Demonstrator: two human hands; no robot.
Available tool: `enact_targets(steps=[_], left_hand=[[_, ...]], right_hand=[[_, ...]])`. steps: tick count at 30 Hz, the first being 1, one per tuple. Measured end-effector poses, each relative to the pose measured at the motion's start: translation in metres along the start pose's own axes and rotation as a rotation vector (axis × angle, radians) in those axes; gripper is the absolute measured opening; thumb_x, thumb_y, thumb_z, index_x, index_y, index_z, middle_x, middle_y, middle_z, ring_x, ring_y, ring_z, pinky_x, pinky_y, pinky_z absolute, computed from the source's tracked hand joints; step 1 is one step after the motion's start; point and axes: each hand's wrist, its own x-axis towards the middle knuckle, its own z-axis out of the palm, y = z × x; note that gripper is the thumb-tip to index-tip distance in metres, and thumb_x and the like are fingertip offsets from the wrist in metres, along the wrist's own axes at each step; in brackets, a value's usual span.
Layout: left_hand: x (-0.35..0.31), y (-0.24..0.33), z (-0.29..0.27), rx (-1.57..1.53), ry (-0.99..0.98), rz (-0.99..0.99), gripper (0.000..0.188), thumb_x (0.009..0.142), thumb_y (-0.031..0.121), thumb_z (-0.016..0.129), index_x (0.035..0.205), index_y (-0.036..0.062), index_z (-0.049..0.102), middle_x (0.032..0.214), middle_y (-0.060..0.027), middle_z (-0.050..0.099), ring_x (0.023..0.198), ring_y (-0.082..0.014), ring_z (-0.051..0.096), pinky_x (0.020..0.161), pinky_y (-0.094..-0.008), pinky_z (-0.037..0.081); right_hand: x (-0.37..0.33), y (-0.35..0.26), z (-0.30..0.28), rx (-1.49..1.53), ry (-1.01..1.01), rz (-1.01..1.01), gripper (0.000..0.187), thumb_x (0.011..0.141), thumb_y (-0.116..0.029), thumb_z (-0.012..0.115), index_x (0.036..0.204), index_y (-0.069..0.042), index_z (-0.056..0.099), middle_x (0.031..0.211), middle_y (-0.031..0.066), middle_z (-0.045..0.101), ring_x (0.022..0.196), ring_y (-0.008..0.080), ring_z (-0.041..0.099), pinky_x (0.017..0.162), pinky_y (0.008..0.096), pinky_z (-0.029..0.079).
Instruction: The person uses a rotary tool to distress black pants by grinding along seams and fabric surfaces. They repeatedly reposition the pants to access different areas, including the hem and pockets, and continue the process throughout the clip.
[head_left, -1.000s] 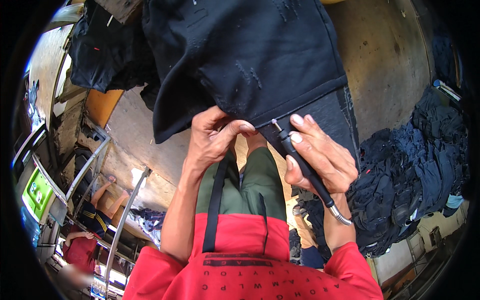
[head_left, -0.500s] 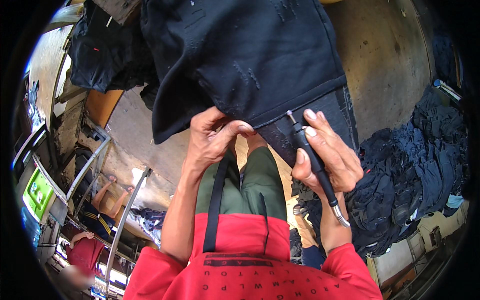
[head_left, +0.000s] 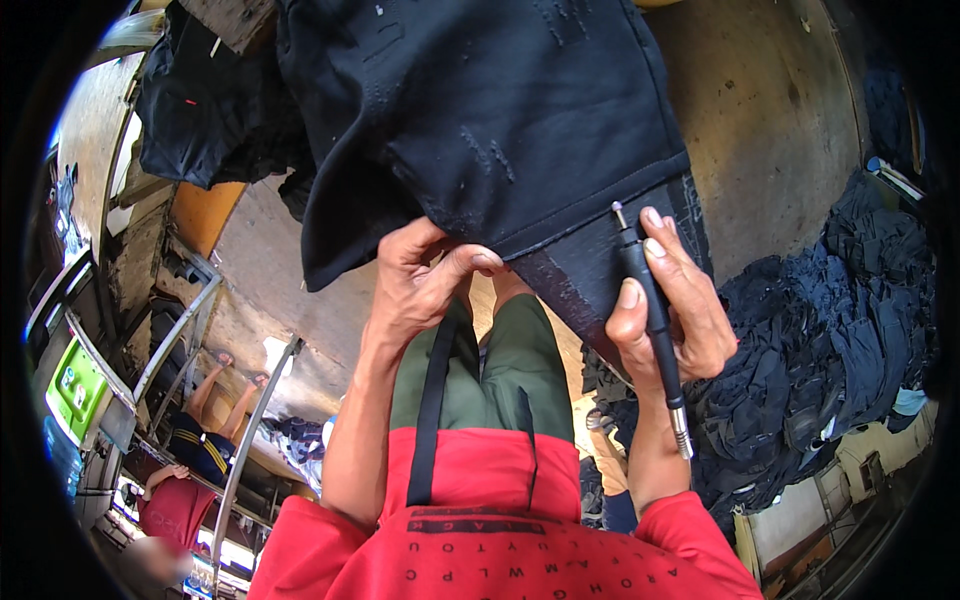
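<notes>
A black denim garment (head_left: 500,110) with frayed, worn patches is stretched over a dark flat board (head_left: 580,265) that sticks out below its hem. My left hand (head_left: 420,275) pinches the hem edge between thumb and fingers. In my right hand (head_left: 690,310) is a slim black rotary grinder (head_left: 652,320), held like a pen. Its small pale pinkish tip is close to the hem, right of the middle; whether it touches the cloth I cannot tell. A ribbed metal end of the grinder points down toward my forearm.
A large heap of dark garments (head_left: 800,370) lies at the right. More black cloth (head_left: 220,110) hangs at the upper left. Metal rails (head_left: 245,450), a green tray (head_left: 78,388) and two other people (head_left: 175,500) are at the left. A wooden panel (head_left: 760,120) stands behind.
My right hand and the grinder have moved right along the hem, and the tool stands more upright. My left hand keeps its pinch; the garment has shifted only slightly.
</notes>
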Motion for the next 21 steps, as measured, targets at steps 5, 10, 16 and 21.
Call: enact_targets(steps=[5, 10, 16, 21], left_hand=[[-0.002, -0.003, 0.001, -0.076, 0.006, -0.005, 0.019, 0.106, 0.002, 0.073, 0.123, -0.0052, 0.076, 0.101, -0.0107, 0.083, 0.095, -0.015, 0.079, 0.086, -0.0285, 0.062], [0.002, 0.0, 0.005, -0.104, 0.014, -0.09, 0.019, 0.105, 0.007, 0.076, 0.12, -0.0044, 0.076, 0.101, -0.0099, 0.083, 0.095, -0.0143, 0.077, 0.087, -0.0299, 0.061], [-0.038, 0.066, 0.013, 0.206, -0.155, -0.366, 0.019, 0.104, 0.011, 0.073, 0.112, -0.0064, 0.077, 0.092, -0.0113, 0.08, 0.084, -0.0152, 0.075, 0.079, -0.0304, 0.06], [-0.026, 0.153, -0.031, 0.396, 0.42, 0.038, 0.027, 0.103, 0.01, 0.077, 0.127, -0.0006, 0.076, 0.102, -0.0114, 0.08, 0.092, -0.017, 0.075, 0.085, -0.0319, 0.059]], right_hand=[[-0.004, 0.004, 0.001, -0.006, 0.04, 0.034, 0.033, 0.086, -0.002, 0.075, 0.117, 0.008, 0.077, 0.111, 0.0303, 0.081, 0.11, 0.0416, 0.081, 0.104, 0.0515, 0.065], [-0.004, 0.0, 0.0, -0.04, 0.078, 0.124, 0.032, 0.092, -0.004, 0.076, 0.122, 0.008, 0.075, 0.119, 0.0315, 0.079, 0.115, 0.0415, 0.08, 0.108, 0.0508, 0.061], [-0.011, 0.017, -0.004, 0.406, 0.551, 0.471, 0.052, 0.122, -0.037, 0.044, 0.147, 0.007, 0.054, 0.124, 0.0287, 0.075, 0.123, 0.0413, 0.075, 0.113, 0.0527, 0.059], [-0.005, 0.011, -0.031, 0.459, 0.368, 0.665, 0.036, 0.115, -0.032, 0.064, 0.127, 0.001, 0.07, 0.114, 0.0135, 0.078, 0.112, 0.0256, 0.076, 0.108, 0.0417, 0.059]])
